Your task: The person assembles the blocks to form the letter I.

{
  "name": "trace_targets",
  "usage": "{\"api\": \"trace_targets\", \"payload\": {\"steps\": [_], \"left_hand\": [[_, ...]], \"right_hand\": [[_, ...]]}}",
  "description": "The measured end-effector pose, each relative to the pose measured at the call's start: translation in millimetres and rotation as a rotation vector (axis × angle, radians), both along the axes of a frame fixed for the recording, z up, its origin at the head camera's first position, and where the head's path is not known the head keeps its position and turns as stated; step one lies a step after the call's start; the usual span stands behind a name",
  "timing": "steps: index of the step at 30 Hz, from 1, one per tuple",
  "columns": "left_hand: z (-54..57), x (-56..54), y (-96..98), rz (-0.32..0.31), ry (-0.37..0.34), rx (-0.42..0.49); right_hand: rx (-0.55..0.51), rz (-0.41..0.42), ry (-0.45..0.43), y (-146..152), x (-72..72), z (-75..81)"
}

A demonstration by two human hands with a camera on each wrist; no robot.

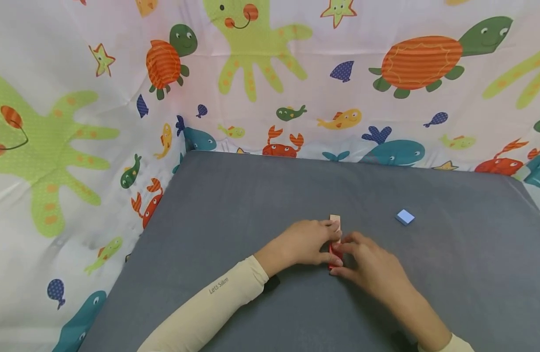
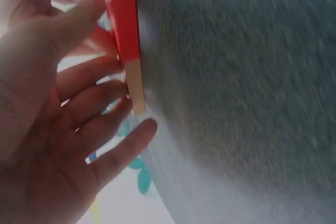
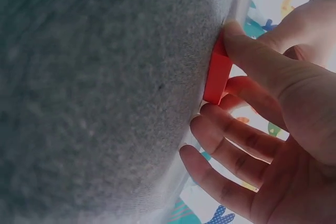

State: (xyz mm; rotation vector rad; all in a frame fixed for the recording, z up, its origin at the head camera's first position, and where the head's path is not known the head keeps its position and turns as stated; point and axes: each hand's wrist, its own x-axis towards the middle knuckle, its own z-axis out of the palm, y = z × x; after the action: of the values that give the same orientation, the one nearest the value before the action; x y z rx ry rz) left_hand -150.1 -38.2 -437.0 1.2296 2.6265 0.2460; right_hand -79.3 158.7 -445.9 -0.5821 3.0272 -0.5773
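The red block (image 2: 125,22) lies on the grey table (image 1: 208,205), and its long axis points away from the person. At its far end the pale wooden block (image 2: 135,85) continues the same line; the left wrist view shows the two meeting end to end, with no gap that I can see. Whether they are joined, I cannot tell.

The right hand (image 1: 371,266) comes from the right and is the one with the firmer hold: it pinches the red block, the thumb at the near end and the index finger further along. Its other fingers are spread loosely, without hold of anything. The left hand (image 1: 307,242) comes from the left and is the nearer one to the wooden block. Its fingers, loosely extended, touch along this block, while the thumb reaches to the red one; I would judge that it steadies the line more than it grips.

Well apart, to the right and further away, a blue block (image 1: 404,217) lies alone. No container is in view. Behind the table hangs a curtain (image 1: 274,83) with sea animals.
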Motion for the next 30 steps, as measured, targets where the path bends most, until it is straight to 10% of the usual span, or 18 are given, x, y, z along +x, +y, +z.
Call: {"api": "trace_targets", "payload": {"steps": [30], "left_hand": [[-8.2, 24.6, 19.0, 0.132, 0.219, -0.029]], "right_hand": [[0.026, 0.044, 0.044, -0.8, 1.9, -6.2]]}}
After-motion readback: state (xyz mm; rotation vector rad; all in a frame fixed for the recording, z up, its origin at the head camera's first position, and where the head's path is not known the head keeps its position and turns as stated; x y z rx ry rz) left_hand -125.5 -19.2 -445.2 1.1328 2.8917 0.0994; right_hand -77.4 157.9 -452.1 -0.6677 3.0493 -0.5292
